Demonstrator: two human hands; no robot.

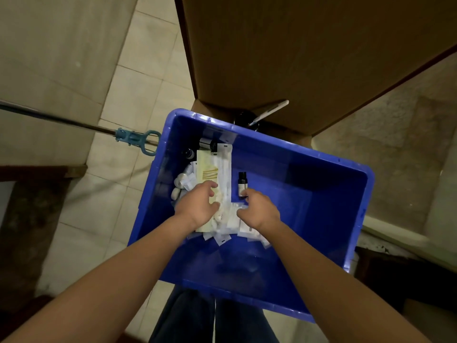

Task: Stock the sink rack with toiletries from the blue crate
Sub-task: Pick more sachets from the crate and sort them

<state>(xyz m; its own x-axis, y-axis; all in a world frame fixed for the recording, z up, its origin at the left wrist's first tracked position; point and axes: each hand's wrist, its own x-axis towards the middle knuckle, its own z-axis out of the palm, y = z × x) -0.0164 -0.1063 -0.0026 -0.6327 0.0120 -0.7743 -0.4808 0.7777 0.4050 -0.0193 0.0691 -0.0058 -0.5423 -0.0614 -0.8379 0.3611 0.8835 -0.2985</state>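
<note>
The blue crate (309, 201) stands on the floor below me, its left half filled with toiletries. Both my hands are inside it. My left hand (197, 206) grips a long pale packet with gold stripes (209, 174) that lies on several white sachets (222, 233). My right hand (259, 211) touches the base of a small dark bottle (242, 183) with its fingertips; its fingers are curled and whether they pinch the bottle is unclear. Two more dark bottles (206, 144) lie at the crate's far left corner. The sink rack is out of view.
A brown door (296, 45) stands open just beyond the crate, with a white lever handle (269, 112). A mop pole with a blue clamp (134, 139) crosses the tiled floor on the left. My legs (210, 318) are at the crate's near edge.
</note>
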